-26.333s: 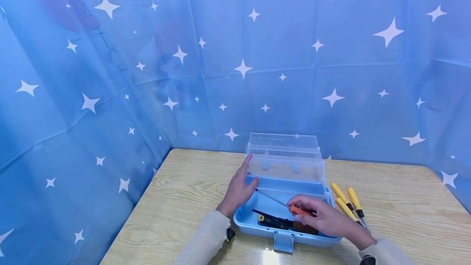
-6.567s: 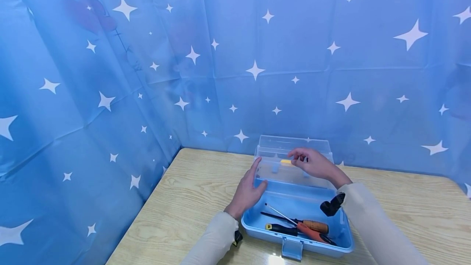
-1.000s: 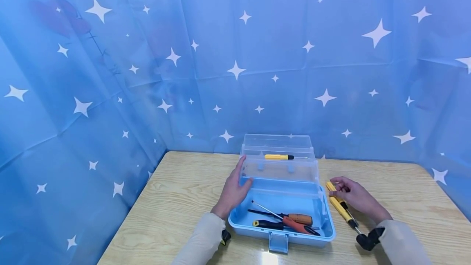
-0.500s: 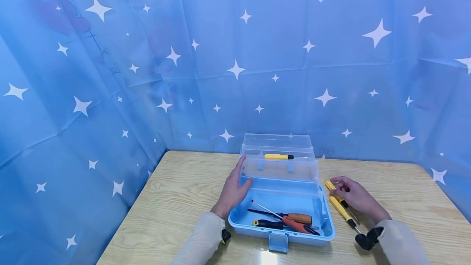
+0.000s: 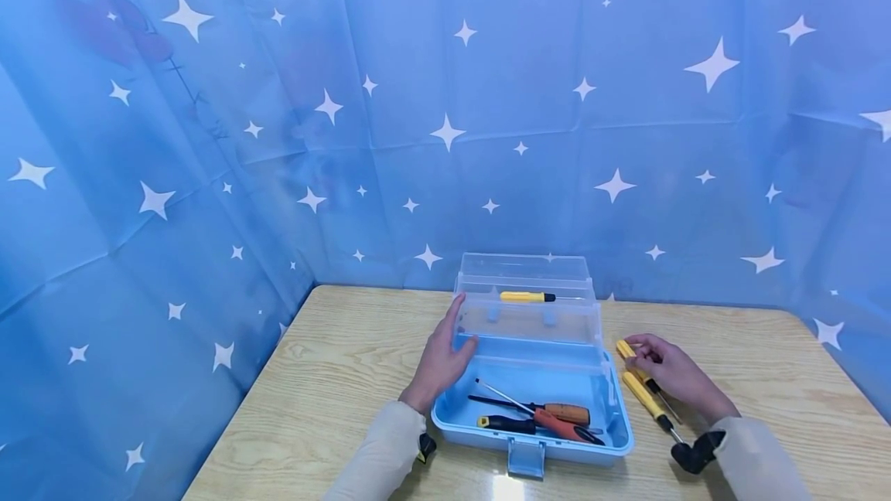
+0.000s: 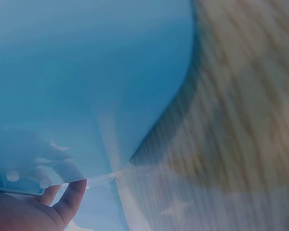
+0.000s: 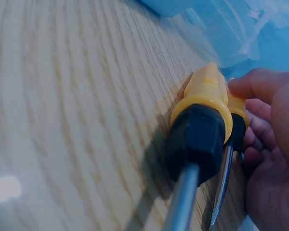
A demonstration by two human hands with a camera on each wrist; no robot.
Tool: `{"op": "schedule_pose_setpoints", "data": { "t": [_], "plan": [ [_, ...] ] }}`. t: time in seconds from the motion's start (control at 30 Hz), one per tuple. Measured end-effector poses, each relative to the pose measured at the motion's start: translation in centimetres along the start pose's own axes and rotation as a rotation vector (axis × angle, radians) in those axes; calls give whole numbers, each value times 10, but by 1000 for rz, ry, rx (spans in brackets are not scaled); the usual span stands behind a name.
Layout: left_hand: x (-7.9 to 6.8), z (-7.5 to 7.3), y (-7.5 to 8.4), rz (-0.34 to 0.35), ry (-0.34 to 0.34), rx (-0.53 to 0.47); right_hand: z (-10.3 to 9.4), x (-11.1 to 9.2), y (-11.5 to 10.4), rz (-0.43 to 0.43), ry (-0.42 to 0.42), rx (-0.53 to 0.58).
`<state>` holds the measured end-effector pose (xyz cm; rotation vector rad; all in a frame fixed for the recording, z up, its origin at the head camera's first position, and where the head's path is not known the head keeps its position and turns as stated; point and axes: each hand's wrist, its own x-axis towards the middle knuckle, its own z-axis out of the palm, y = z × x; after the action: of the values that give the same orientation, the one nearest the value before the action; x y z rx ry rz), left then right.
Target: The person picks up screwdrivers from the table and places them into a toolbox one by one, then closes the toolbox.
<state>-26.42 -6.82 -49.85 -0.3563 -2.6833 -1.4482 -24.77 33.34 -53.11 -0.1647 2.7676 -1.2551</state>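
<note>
A light-blue toolbox stands open, its clear lid raised at the back. My left hand touches the lid's left side, index finger extended and thumb apart. To the right of the box, my right hand pinches the handle of a yellow screwdriver lying on the table. A second yellow screwdriver lies beside it, nearer to me. A third yellow screwdriver lies across the lid. Inside the box are a red-handled screwdriver, a wooden-handled tool and a black-handled tool.
The wooden table extends to both sides of the box. A blue starry curtain hangs close behind it. The toolbox's front latch hangs down toward me. Dark wrist cameras sit at both cuffs.
The red-handled screwdriver went from my right hand into the box, and a yellow one from the table into the lid. Over the last second, both hands have stayed nearly still.
</note>
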Motion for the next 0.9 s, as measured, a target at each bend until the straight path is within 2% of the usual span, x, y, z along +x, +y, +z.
{"op": "schedule_pose_setpoints", "data": {
  "t": [0.37, 0.6, 0.9],
  "plan": [
    [0, 1, 0, -12, 5, 1, 1, -1, 0, -14, 13, 1],
    [0, 1, -1, -13, -2, -9, 2, -3, 1, 9, 27, 11],
    [0, 0, 0, -12, -4, -13, 1, -4, 3, -13, 59, 35]
  ]
}}
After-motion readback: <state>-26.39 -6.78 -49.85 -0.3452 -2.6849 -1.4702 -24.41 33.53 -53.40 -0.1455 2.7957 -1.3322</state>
